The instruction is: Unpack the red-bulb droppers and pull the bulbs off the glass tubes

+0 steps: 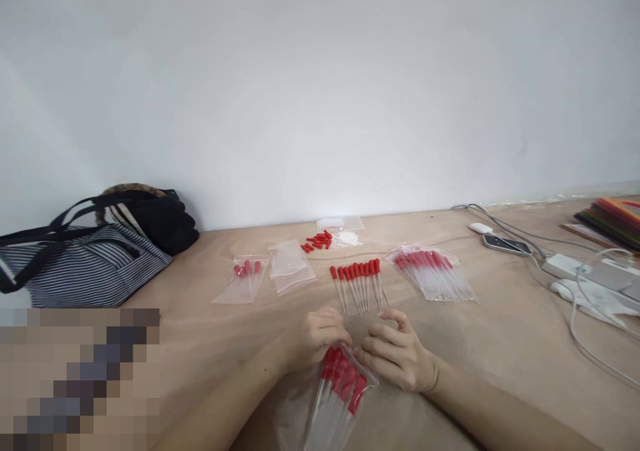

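Between my hands is a clear zip bag (330, 408) of glass droppers with red rubber bulbs, its top edge pointing away from me. My left hand (325, 334) pinches the top edge at its left part. At the right corner of the same edge, my right hand (397, 351) has its fingers curled on the plastic, the index finger raised near the loose droppers. Just beyond my hands lies a row of several loose droppers (356, 284), bulbs pointing away. Fingertips of my left hand are partly hidden.
Bagged droppers (435, 274) lie right of the row, another bag (245, 278) to the left. Flat bags (290, 268), red bulbs (319, 240) and glass tubes (346, 238) lie farther back. A striped bag (100, 264) stands left; a phone (506, 244) and cables lie right.
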Demonstrator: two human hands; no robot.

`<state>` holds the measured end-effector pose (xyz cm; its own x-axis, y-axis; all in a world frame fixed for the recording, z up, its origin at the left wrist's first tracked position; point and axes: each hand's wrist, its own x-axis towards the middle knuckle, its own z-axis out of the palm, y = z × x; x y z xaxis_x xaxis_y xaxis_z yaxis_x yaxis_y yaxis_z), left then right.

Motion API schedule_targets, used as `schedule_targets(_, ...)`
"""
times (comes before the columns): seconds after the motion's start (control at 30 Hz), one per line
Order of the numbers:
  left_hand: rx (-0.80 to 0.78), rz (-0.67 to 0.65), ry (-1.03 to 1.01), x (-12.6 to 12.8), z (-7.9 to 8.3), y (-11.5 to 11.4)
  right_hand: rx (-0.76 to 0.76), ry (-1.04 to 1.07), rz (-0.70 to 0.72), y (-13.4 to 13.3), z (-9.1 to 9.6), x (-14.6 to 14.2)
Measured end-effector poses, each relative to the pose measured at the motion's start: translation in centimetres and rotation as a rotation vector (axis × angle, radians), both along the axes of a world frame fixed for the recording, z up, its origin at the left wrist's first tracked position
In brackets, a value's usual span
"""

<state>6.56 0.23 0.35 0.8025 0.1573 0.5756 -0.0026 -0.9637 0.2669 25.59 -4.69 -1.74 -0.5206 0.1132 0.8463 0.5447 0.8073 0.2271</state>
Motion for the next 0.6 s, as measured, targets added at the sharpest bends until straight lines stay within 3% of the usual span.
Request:
schedule_targets(0.33,0.206,0.041,-0.123,-0.1,0.1,0.5,-0.028,0.003,-0.029,0.2,-0.5,-0.1)
schedule_targets(0.6,0.259,0.158,0.037,-0.4,0.2,-0.6,0.002,-0.035,-0.057,-0.1,-1.2,-0.3)
